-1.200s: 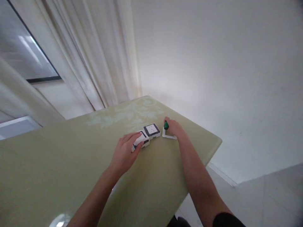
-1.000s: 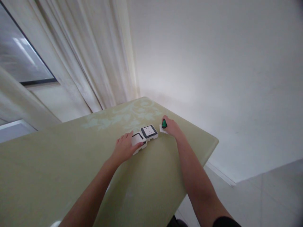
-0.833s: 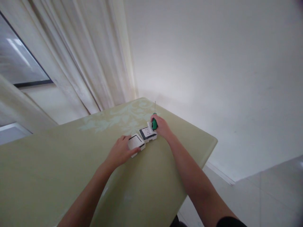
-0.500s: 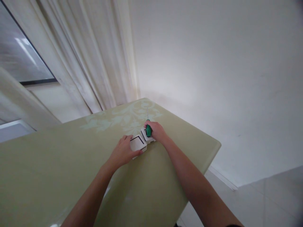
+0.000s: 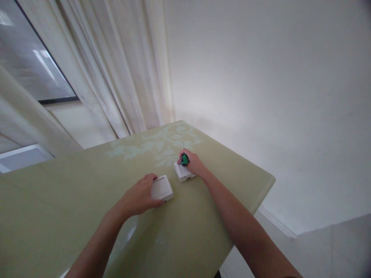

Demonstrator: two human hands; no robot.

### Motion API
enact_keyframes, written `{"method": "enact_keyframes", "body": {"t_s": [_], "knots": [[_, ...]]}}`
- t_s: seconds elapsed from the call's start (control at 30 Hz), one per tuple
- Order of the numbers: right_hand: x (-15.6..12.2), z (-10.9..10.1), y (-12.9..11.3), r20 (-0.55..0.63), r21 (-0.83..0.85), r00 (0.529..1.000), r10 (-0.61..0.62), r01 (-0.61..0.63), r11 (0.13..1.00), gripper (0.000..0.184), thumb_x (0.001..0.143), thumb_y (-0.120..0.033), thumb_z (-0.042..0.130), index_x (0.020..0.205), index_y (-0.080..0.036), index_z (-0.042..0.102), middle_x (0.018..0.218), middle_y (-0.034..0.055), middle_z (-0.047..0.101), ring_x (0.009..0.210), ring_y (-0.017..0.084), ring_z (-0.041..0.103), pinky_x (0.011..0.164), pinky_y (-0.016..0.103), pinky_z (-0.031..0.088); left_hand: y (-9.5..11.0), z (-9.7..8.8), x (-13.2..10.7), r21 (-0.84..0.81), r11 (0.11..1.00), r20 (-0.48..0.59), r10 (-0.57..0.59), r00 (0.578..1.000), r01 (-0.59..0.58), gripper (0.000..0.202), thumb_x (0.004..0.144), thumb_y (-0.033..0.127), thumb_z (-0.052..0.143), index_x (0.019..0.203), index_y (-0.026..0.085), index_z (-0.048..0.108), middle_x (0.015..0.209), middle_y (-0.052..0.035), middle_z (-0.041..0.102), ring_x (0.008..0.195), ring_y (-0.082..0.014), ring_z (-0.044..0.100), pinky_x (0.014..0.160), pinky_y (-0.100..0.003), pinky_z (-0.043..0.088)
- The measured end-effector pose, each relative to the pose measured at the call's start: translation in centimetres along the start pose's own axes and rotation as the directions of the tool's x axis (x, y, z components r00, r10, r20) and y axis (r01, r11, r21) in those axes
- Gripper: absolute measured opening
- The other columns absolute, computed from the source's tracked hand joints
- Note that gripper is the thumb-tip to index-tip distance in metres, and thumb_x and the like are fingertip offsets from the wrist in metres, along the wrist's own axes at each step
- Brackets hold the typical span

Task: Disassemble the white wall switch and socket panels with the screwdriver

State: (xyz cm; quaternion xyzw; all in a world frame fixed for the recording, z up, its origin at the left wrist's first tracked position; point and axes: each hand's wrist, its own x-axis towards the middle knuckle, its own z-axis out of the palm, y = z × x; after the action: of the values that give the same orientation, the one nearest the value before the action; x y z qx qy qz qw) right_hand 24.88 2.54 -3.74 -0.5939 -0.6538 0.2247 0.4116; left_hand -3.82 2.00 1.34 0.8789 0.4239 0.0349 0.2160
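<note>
My left hand [image 5: 141, 196] grips a white square box-like piece [image 5: 162, 189] by its edges, thumb on the near side and fingers on the far side. It looks like a wall switch or socket plate, but I cannot tell which. In my right hand [image 5: 193, 162] is a screwdriver with a green handle [image 5: 184, 159], its thin shaft pointing away toward the table's far corner. Under that hand lies a second white piece [image 5: 182, 174] of similar shape, partly hidden by the fingers. A gap of tabletop separates the two white pieces.
The green table [image 5: 95, 185] has a pale leaf pattern near its far corner. A white wall [image 5: 261, 77] stands beyond its right edge. Cream curtains [image 5: 116, 65] and a dark-framed window [image 5: 37, 61] are at the left.
My left hand has drawn its white piece left and nearer, apart from the other one. The right hand still holds the screwdriver, its handle end now turned more toward me.
</note>
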Motion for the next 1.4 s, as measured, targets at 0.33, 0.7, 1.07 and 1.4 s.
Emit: {"method": "enact_keyframes", "body": {"t_s": [0.33, 0.7, 1.07, 1.4], "knots": [[-2.7, 5.6, -4.9, 0.168, 0.180, 0.982, -0.088, 0.057, 0.982, 0.015, 0.094, -0.023, 0.073, 0.105, -0.025, 0.063, 0.089, -0.0014, 0.079, 0.085, 0.018, 0.076, 0.079, 0.030, 0.054, -6.9, -1.7, -10.7, 0.064, 0.962, -0.010, -0.267, 0.964, 0.267, 0.068, 0.071, 0.047, 0.080, 0.132, 0.022, 0.065, 0.135, -0.0166, 0.075, 0.123, -0.0417, 0.072, 0.105, -0.052, 0.055], [-3.0, 4.8, -5.6, 0.215, 0.231, 0.970, -0.112, 0.061, 0.971, 0.014, 0.087, -0.028, 0.071, 0.097, -0.025, 0.061, 0.086, -0.0008, 0.075, 0.079, 0.018, 0.070, 0.075, 0.030, 0.051, -6.7, -1.0, -10.8, -0.237, 0.971, -0.237, -0.094, 0.967, 0.037, 0.075, 0.088, 0.064, 0.077, 0.150, 0.026, 0.059, 0.148, -0.0125, 0.070, 0.132, -0.0334, 0.070, 0.107, -0.044, 0.059], [-2.8, 4.8, -5.3, 0.179, 0.283, 0.976, -0.125, 0.071, 0.956, 0.019, 0.086, -0.034, 0.077, 0.094, -0.025, 0.062, 0.085, -0.0012, 0.074, 0.077, 0.018, 0.068, 0.074, 0.030, 0.051, -13.8, -2.5, -8.3, 0.025, 0.922, -0.250, -0.367, 0.896, 0.385, 0.095, 0.064, 0.068, 0.076, 0.140, 0.011, 0.066, 0.151, -0.0290, 0.064, 0.143, -0.0519, 0.059, 0.120, -0.063, 0.045], [-1.8, 6.0, -3.0, -0.052, 0.413, 0.998, 0.036, -0.011, 0.911, 0.026, 0.099, -0.042, 0.076, 0.104, -0.020, 0.064, 0.087, -0.0012, 0.068, 0.082, 0.018, 0.071, 0.076, 0.033, 0.059, 3.8, 0.9, -0.5, 0.067, 0.986, -0.069, 0.159, 0.985, -0.154, 0.076, 0.072, 0.051, 0.093, 0.138, 0.020, 0.071, 0.137, -0.0184, 0.076, 0.129, -0.0426, 0.069, 0.114, -0.052, 0.052]]}}
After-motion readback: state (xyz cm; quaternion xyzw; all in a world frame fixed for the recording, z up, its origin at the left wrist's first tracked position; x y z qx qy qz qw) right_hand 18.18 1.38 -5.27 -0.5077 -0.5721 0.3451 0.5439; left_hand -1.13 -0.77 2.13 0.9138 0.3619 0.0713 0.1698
